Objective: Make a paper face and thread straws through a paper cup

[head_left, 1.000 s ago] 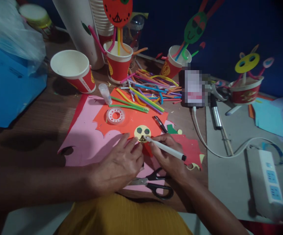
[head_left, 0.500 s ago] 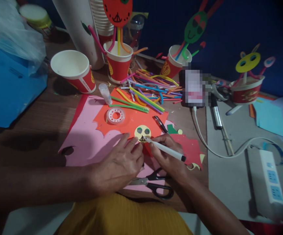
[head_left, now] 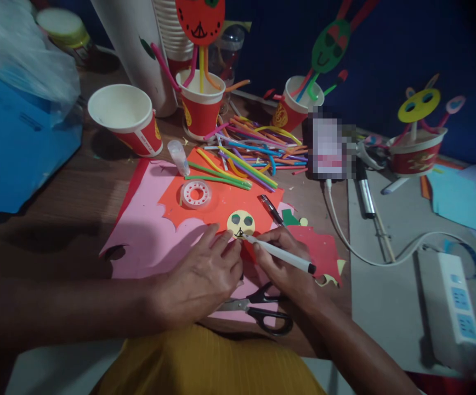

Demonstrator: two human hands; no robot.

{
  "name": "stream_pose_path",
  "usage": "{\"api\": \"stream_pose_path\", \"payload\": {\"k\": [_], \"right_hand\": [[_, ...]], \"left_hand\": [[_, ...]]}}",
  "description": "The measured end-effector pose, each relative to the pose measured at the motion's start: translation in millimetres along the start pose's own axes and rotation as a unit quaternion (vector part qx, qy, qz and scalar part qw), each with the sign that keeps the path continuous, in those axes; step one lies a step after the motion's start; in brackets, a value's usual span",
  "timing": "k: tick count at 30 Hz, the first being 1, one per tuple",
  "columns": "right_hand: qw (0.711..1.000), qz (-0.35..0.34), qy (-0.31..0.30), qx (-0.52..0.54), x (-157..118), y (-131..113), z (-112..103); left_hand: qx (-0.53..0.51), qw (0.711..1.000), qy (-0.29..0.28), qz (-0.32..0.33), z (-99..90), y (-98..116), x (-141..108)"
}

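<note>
A round pale-yellow paper face (head_left: pixel 241 218) with green-and-grey eyes and a black mouth lies on an orange sheet (head_left: pixel 221 211), which rests on pink sheets (head_left: pixel 139 225). My left hand (head_left: pixel 207 269) lies flat, fingers stretched out, its fingertips at the disc's lower left edge. Between the thumb and fingers of my right hand (head_left: pixel 277 271) is a white marker (head_left: pixel 289 258), its tip at the drawn mouth. Black-handled scissors (head_left: pixel 268 315) lie just below both hands, their blades partly under the left one.
Behind the sheets are coloured pipe-like sticks (head_left: pixel 258 148), a tape roll (head_left: pixel 196 193), and a small glue bottle (head_left: pixel 177 156). Paper cups (head_left: pixel 200 112), some bearing paper faces, stand farther back. A phone (head_left: pixel 327 145) with a white cable and a power strip (head_left: pixel 460 296) are on the right.
The whole view has shifted slightly. The marker's tip stays at the mouth of the paper face, and both hands keep nearly the same pose.
</note>
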State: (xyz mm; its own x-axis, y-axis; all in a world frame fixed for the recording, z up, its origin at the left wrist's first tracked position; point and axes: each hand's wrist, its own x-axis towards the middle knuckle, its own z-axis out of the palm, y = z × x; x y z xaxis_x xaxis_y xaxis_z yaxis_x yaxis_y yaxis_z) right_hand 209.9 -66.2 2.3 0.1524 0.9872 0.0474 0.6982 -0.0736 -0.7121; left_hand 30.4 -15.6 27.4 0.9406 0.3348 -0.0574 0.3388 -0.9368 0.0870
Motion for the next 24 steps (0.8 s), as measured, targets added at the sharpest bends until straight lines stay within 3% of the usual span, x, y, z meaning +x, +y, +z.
{"api": "stream_pose_path", "payload": {"k": [19, 24], "right_hand": [[0.999, 0.016, -0.012, 0.043, -3.4, 3.5, 0.2], [0.989, 0.055, 0.027, 0.136, -6.3, 11.5, 4.8]], "left_hand": [[-0.007, 1.0, 0.029, 0.006, 5.1, 1.5, -3.6], [0.006, 0.999, 0.047, 0.0, 9.2, 2.6, -5.4]]}}
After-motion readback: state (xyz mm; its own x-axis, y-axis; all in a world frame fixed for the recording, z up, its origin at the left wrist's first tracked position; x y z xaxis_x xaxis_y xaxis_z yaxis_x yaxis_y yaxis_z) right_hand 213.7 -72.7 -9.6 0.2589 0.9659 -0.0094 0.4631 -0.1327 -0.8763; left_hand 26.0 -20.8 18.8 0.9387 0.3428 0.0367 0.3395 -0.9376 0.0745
